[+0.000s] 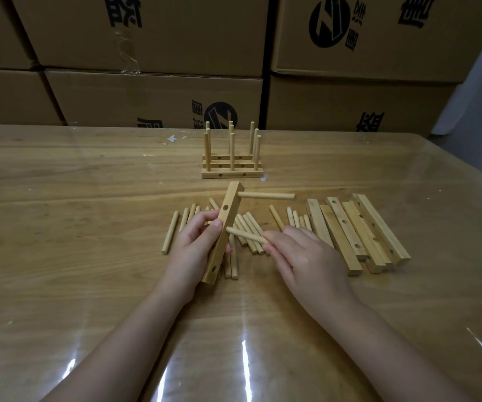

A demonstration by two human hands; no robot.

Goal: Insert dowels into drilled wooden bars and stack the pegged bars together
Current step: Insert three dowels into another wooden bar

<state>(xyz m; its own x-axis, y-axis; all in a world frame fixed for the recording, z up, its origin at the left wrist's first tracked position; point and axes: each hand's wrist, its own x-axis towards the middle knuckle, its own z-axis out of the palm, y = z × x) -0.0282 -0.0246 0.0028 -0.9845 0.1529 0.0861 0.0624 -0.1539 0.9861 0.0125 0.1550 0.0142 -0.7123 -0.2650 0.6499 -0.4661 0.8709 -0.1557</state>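
My left hand (196, 250) grips a drilled wooden bar (224, 227) tilted above the table, its far end up. One dowel (266, 195) sticks out to the right from the bar's far hole. My right hand (300, 256) pinches a second dowel (247, 235) whose tip touches the bar's right face near its middle. Loose dowels (248, 230) lie on the table under and between my hands. Several drilled bars (358, 230) lie piled to the right. Farther back stands a stack of pegged bars (232, 166) with dowels upright.
The wooden table (88, 198) is covered with a glossy clear sheet. Cardboard boxes (152, 91) form a wall along the far edge. A single dowel (170, 232) lies apart on the left of the pile.
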